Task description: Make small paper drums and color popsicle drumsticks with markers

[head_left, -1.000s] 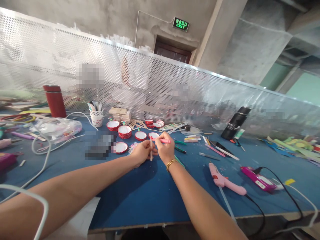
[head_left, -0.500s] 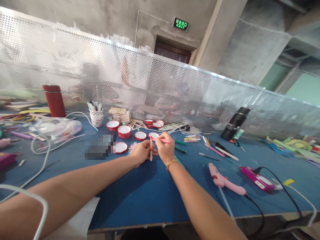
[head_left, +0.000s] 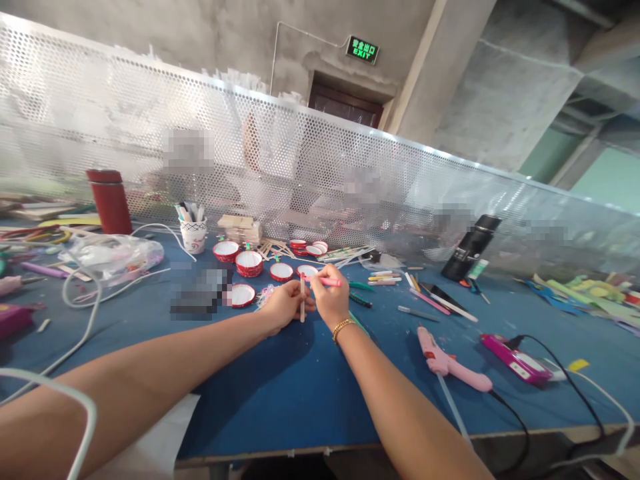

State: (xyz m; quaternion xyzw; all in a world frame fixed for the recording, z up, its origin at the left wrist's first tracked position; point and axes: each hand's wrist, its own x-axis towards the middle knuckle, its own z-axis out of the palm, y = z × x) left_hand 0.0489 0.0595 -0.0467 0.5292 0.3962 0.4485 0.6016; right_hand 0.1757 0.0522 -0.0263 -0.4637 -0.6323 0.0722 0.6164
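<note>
A blue counter (head_left: 280, 400) is bordered along its far side by a perforated metal screen (head_left: 300, 167). Beyond it, a bare grey wall (head_left: 210, 40) is broken by a dark door (head_left: 345, 105), above which a lit green exit sign (head_left: 363, 50) is mounted. A grey pillar (head_left: 440, 67) is seen to the right, pale green wall (head_left: 607, 173) glimpsed beyond.

Over the table (head_left: 280, 407), the stick (head_left: 303, 312) is in the left fingers (head_left: 289, 293), the marker (head_left: 332, 283) in the right fingers (head_left: 326, 271). Round trays (head_left: 249, 271) sit behind, mostly leftward; a cup (head_left: 193, 241) stands farther left. Rightward lies a glue gun (head_left: 450, 363), a bottle (head_left: 465, 253) behind it.
</note>
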